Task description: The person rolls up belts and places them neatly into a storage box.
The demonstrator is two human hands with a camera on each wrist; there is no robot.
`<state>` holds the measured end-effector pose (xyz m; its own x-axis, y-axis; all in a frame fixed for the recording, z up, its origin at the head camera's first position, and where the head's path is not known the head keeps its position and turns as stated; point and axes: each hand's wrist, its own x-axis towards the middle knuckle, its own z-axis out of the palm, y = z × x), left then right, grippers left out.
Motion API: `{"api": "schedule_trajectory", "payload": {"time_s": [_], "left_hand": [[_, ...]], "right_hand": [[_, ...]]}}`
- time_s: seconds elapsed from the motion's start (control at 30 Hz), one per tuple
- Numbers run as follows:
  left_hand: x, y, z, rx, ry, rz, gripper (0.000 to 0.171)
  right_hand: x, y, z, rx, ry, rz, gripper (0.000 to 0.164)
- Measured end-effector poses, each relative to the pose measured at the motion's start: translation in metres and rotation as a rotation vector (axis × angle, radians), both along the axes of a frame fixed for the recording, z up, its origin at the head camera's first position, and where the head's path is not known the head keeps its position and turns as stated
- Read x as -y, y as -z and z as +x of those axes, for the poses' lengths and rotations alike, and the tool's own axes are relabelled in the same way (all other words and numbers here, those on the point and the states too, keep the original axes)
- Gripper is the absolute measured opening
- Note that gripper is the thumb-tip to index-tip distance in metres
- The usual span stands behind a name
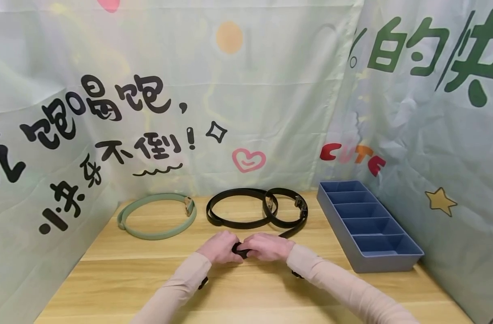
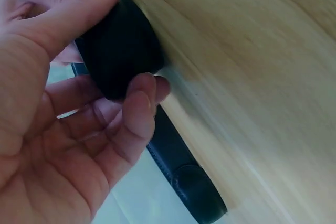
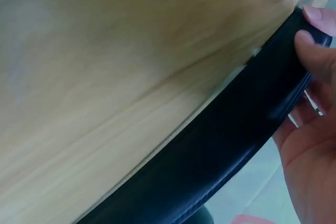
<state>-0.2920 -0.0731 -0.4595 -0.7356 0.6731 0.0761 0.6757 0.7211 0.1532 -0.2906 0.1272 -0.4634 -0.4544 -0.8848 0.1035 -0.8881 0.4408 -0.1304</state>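
Between my two hands is the tightly rolled end of a black belt [image 1: 241, 251]. With thumb and curled fingers, my left hand [image 1: 218, 247] grips this roll, which shows as a dark coil [image 2: 119, 48] in the left wrist view. From the other side my right hand [image 1: 268, 246] pinches the same belt. Its strap [image 3: 210, 140] runs long past the right hand in the right wrist view. Behind the right hand, a strap tail [image 1: 292, 231] leads to a loose loop with a buckle [image 1: 300, 204]. That loop overlaps a larger coiled black belt [image 1: 222, 220].
A pale green belt [image 1: 155, 236] lies coiled at the back left. On the right stands a grey-blue tray [image 1: 386, 265] with several compartments. Printed cloth [image 1: 214, 99] closes off the back and both sides of the wooden table [image 1: 120, 281].
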Motion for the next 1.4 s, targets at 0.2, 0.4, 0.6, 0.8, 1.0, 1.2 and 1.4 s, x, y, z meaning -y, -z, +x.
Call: {"api": "schedule_trajectory", "payload": {"time_s": [0.2, 0.4, 0.6, 0.8, 1.0, 1.2, 1.4], "left_hand": [[0.001, -0.002, 0.000, 0.021, 0.078, -0.028, 0.028], [0.004, -0.002, 0.000, 0.037, 0.030, -0.008, 0.030], [-0.001, 0.002, 0.003, 0.043, -0.089, 0.034, 0.043], [-0.004, 0.004, -0.003, 0.028, -0.082, 0.079, 0.034], [-0.001, 0.006, -0.009, 0.074, -0.025, 0.077, 0.030], [0.000, 0.003, -0.013, 0.114, 0.047, 0.065, 0.028], [-0.002, 0.000, -0.014, 0.170, 0.075, 0.031, 0.033]], "right_hand": [[-0.006, -0.001, -0.001, -0.009, 0.008, -0.003, 0.030], [0.000, 0.006, -0.004, -0.112, -0.061, -0.089, 0.016], [0.004, 0.006, -0.004, -0.094, -0.081, -0.120, 0.009], [-0.002, 0.005, -0.007, 0.011, -0.054, -0.119, 0.020], [-0.010, 0.006, -0.008, 0.073, -0.018, -0.095, 0.031], [-0.020, 0.005, -0.009, 0.062, 0.005, -0.092, 0.035], [-0.020, 0.006, -0.009, 0.024, 0.001, -0.081, 0.030]]}}
